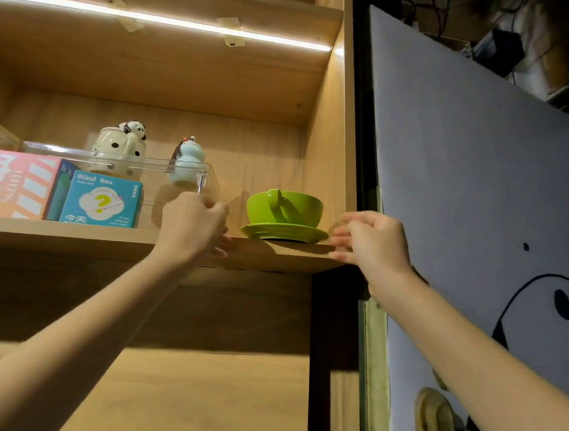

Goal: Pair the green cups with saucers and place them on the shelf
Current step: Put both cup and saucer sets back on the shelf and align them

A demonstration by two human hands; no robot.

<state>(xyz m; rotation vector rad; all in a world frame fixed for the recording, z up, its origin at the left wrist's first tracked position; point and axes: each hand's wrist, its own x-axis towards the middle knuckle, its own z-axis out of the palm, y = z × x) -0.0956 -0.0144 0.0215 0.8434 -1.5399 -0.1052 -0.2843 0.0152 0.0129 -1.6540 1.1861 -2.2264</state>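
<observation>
A green cup (285, 205) sits upright on a green saucer (283, 232) at the right end of a wooden shelf (68, 232), its handle facing me. My left hand (194, 223) hovers just left of the saucer at the shelf's front edge, fingers curled, holding nothing. To the right of the saucer is my right hand (370, 241), fingers loosely spread and empty, next to the shelf's side wall. Neither hand touches the cup or saucer.
A clear plastic bin (183, 175) stands left of the cup with a teal "Blind Box" carton (102, 199) and a pink box (7, 184). Behind are a panda teapot (120, 144) and a pale blue gourd figure (188, 162). A grey panel (470, 162) leans at right.
</observation>
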